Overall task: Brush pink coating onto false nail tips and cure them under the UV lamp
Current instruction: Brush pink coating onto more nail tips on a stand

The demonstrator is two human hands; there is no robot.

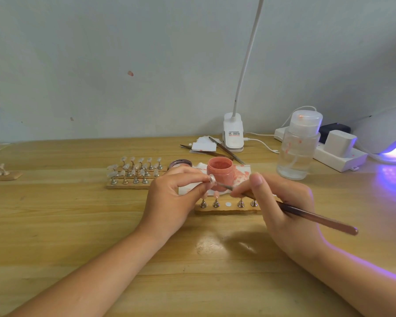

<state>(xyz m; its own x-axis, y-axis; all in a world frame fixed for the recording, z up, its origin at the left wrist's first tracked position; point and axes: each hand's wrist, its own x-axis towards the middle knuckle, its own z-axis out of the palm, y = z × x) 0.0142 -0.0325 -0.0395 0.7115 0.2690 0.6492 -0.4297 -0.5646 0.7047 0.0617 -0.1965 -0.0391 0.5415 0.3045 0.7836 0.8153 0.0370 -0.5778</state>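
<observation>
An open jar (220, 173) of thick pink coating stands mid-desk on a stained white sheet (244, 172), its lid (180, 163) lying just left. Toward the right back edge a clear pump bottle (298, 148) is partly full of colourless liquid, pink smears on its wall. At the right edge the white UV lamp (385, 133) glows violet onto the wooden desk (78, 213).

The left hand (174, 193) pinches a small metal stand (212, 178) between thumb and fingertips; whether it carries a nail tip I cannot tell. The right hand (277, 200) grips a slim brownish brush (306, 215), its fine end touching that stand. Below the hands a wooden strip (226, 210) bears four cone-shaped metal stands, and the two on the left carry a pinkish tip. Left of the jar, more strips (128, 185) hold rows of clear tips (136, 168).
</observation>
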